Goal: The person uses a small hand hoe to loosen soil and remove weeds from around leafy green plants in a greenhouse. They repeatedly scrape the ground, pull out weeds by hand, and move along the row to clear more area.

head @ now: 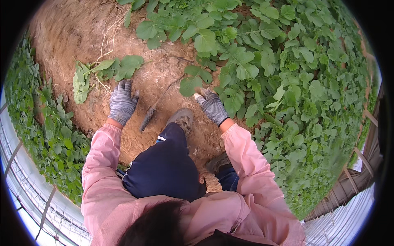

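My left hand [123, 101], in a grey knit glove, is over bare soil just below some uprooted leafy plants [107, 68]. Its fingers are slightly apart and hold nothing that shows. My right hand [211, 103], gloved alike with pale fingertips, is at the edge of the leafy green crop, its fingertips close to a low broad leaf [190, 85]; whether they touch or pinch it I cannot tell. Between my hands a thin metal hand tool with a dark textured grip [147, 119] lies on the soil. Its far end is partly hidden by leaves.
Dense leafy plants [295, 101] grow on the right, with another green row [52, 138] on the left. Pale dry roots or stems [108, 38] lie on the soil farther ahead. My shoe [182, 120] stands near the tool. Greenhouse film and framing [46, 209] edge the view.
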Demonstrator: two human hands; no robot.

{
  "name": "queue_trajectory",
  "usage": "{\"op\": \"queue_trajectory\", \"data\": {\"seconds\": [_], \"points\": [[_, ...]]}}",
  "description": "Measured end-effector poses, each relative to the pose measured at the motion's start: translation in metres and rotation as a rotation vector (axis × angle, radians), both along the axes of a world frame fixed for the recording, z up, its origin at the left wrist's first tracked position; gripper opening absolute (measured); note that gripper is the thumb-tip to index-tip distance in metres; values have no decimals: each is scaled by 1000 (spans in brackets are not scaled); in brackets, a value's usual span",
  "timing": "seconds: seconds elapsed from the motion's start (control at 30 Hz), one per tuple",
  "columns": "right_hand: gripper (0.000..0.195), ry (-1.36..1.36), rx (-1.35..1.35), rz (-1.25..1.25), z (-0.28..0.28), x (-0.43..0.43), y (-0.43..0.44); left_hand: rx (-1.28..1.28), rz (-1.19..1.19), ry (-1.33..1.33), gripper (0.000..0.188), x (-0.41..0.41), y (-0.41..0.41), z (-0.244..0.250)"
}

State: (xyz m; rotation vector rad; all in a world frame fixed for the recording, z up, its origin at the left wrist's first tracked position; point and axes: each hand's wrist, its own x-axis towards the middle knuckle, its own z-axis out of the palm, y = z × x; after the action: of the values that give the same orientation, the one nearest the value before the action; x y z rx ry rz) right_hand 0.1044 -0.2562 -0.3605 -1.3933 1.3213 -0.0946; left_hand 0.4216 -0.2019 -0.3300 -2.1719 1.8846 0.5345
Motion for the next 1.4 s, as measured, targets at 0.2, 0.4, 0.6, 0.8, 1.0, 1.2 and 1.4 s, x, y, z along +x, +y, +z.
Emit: {"op": "queue_trajectory", "data": {"seconds": [0.2,0.4,0.6,0.8,1.0,1.2,1.4], "points": [[48,167,63,81,-20,-6,50,335,22,32,54,-59,57,-11],[62,120,106,-153,-64,-10,84,193,326,558,39,-41,75,-33],[93,159,272,-743,-134,33,42,-74,521,920,33,-48,94,-11],[23,-43,678,-1086,-117,52,14,187,742,969,39,-33,96,12],[15,-403,507,-1103,-79,-7,-8,338,708,1052,34,-25,86,20],[29,-519,404,-1132,5,-38,-70,531,648,1050,42,-32,82,13],[37,-615,400,-1081,13,-60,-115,616,504,1159,39,-62,50,-27]]}}
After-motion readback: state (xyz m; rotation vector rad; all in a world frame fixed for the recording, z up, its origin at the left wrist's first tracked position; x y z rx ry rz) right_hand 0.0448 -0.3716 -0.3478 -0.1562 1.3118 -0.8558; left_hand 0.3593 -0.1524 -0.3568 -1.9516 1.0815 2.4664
